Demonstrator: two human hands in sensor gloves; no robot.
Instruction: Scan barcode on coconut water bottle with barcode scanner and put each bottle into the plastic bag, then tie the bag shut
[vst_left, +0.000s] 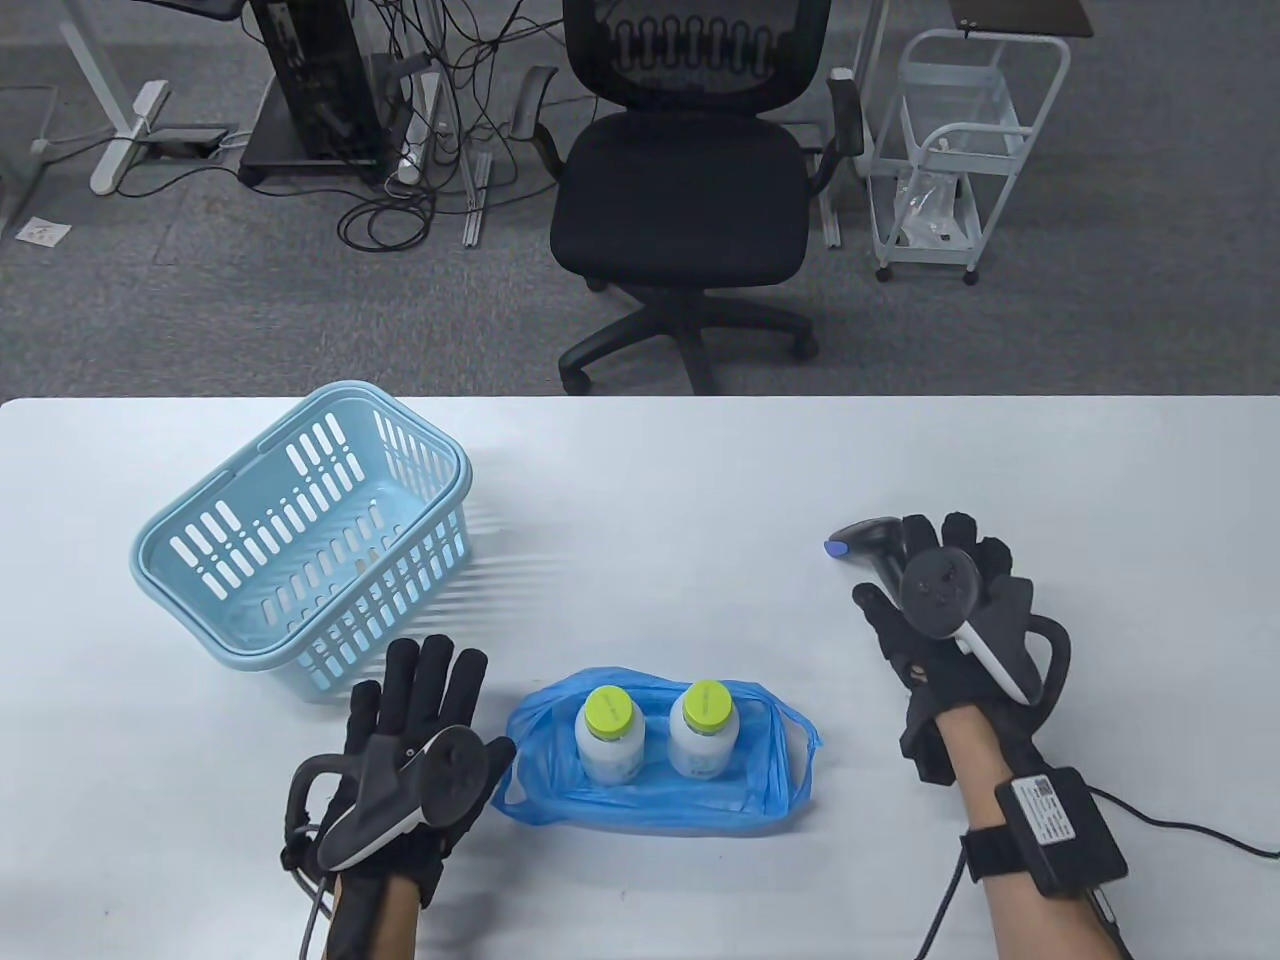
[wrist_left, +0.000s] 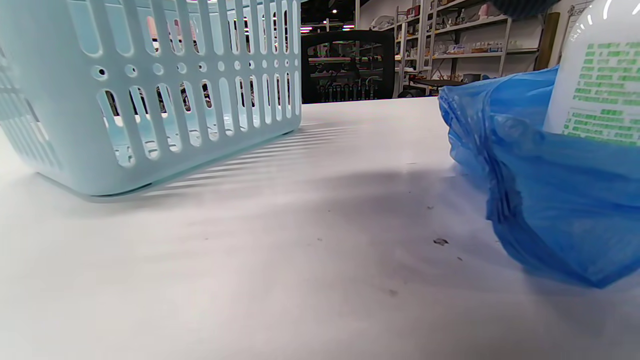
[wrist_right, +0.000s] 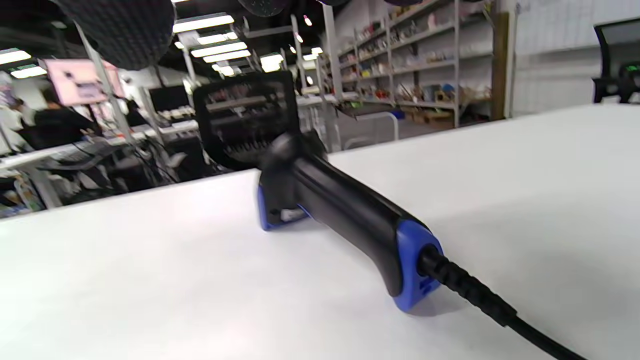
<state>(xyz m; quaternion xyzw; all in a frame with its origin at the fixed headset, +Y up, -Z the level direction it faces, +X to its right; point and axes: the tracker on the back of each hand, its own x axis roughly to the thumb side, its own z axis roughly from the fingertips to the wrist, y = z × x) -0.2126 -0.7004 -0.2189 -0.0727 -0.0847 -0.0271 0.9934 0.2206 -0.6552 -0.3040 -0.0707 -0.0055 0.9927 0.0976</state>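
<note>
Both bottles (vst_left: 607, 735) (vst_left: 704, 728) stand bagged (vst_left: 780, 790), so the scanner (wrist_right: 345, 215) lies on the tabletop (vst_left: 640, 480); both hands (vst_left: 410, 745) (vst_left: 950, 610) hover spread, holding nothing.

1. A light blue slotted basket (vst_left: 300, 550) sits tilted on the white table (vst_left: 700, 470), far left.
2. Beyond the far edge stands a black office chair (vst_left: 690, 190).
3. A white wire cart (vst_left: 950, 150) stands right of it.
4. Tangled cables (vst_left: 420, 150) lie on the grey carpet, far left.

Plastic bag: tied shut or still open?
Open. In the table view the blue plastic bag lies spread with its mouth wide, both bottles standing upright inside, green caps showing; its handles are untied.
</note>
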